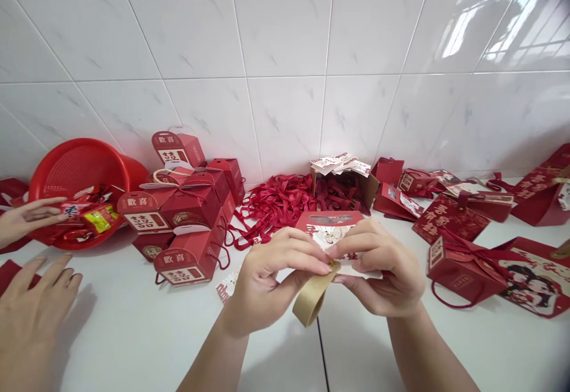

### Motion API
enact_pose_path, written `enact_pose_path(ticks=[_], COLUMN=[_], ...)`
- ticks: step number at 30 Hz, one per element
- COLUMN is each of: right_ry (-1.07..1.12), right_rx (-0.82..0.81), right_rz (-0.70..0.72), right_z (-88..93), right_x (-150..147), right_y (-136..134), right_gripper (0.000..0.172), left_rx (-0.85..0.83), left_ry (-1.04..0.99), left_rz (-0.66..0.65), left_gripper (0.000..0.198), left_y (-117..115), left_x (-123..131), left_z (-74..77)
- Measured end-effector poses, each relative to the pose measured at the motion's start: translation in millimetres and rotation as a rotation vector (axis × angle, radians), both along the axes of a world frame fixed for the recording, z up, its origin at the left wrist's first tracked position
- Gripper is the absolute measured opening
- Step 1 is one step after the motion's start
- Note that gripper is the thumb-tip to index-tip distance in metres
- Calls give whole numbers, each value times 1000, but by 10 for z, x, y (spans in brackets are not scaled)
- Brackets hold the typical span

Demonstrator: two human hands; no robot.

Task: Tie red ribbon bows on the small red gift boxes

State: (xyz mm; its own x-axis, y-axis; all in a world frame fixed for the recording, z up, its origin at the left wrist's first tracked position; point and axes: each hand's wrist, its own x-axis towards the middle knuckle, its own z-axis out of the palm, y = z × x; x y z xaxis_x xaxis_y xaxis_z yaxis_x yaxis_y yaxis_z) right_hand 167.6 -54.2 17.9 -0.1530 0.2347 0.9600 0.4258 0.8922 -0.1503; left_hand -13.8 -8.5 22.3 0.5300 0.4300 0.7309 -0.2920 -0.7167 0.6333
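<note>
My left hand [278, 279] is closed, pinching one end of a gold ribbon [307, 306] between thumb and fingers. The ribbon hangs down in a loop below the fingertips. Closed on the lower right side of a red and white paper gift box [327, 231], my right hand [389, 267] has its fingertips close to the ribbon's upper end. A cut-out slot shows near the box's top, and pale figures are printed on its front. My fingers hide much of its lower part, so I cannot tell whether the ribbon is fastened to it.
At left, another person's hands [35, 303] are near a tipped red basket [89, 160] of wrapped sweets. Red gift boxes [191, 202] are stacked beside it. Red ribbons [278, 202] lie by a carton topped with cards [341, 164]. More red boxes [467, 267] stand at right.
</note>
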Motion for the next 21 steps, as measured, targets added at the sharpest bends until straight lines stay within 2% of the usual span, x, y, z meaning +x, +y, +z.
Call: enact_pose_path(ticks=[10, 14, 18, 21], right_ry=[30, 43, 83, 126], right_rx=[39, 20, -19, -77], right_rz=[20, 28, 59, 79], right_z=[-16, -14, -28, -49], right_x=[-11, -33, -53, -72], right_y=[3, 1, 0, -1], right_gripper=[17, 18, 20, 22], left_rx=[57, 73, 27, -100], left_ry=[2, 0, 7, -11], left_rz=[72, 48, 16, -44], left_gripper=[29, 29, 25, 20], left_y=[-54, -50, -48, -76], left_x=[-22, -33, -48, -57], left_z=[36, 23, 20, 34])
